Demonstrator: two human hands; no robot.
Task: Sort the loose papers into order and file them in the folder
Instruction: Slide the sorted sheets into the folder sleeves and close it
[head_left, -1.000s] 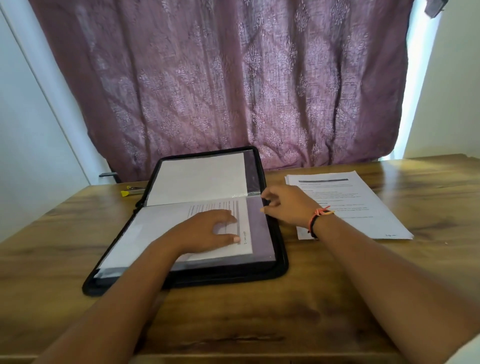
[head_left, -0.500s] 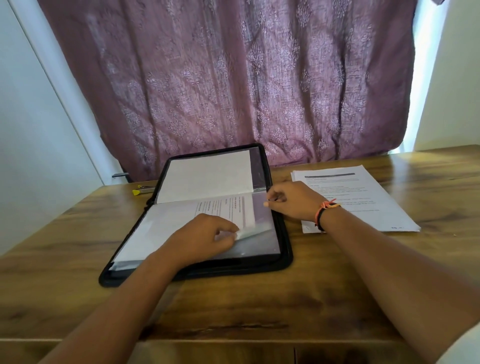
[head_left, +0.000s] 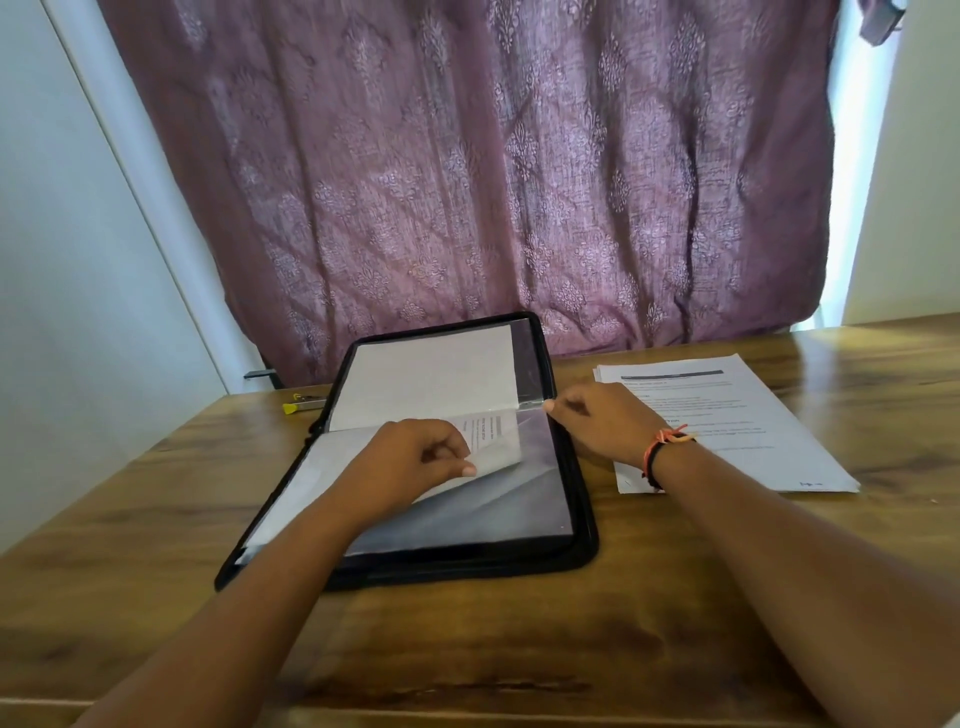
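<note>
Looking through the head camera, I see my left hand (head_left: 415, 460) has changed its grip. A second ago it lay flat on the printed sheet (head_left: 493, 434). Now the thumb and fingers pinch the sheet's near corner and curl it up off the clear sleeve (head_left: 519, 501) under it. My right hand (head_left: 597, 421) has stayed at the right edge of the black folder (head_left: 584, 525), near the fold, and its fingertips pinch the edge of that sleeve. The folder lies open and flat on the tabletop (head_left: 467, 634), as before. The pile of loose papers (head_left: 737, 415) sits just to its right, partly under my right wrist, and has not been touched. I think the lifted corner means this one sheet is being fitted into its sleeve and is not yet lying flat. I cannot tell if it is going in or coming out. The pile has yet to be filed, so most of the job is left.
</note>
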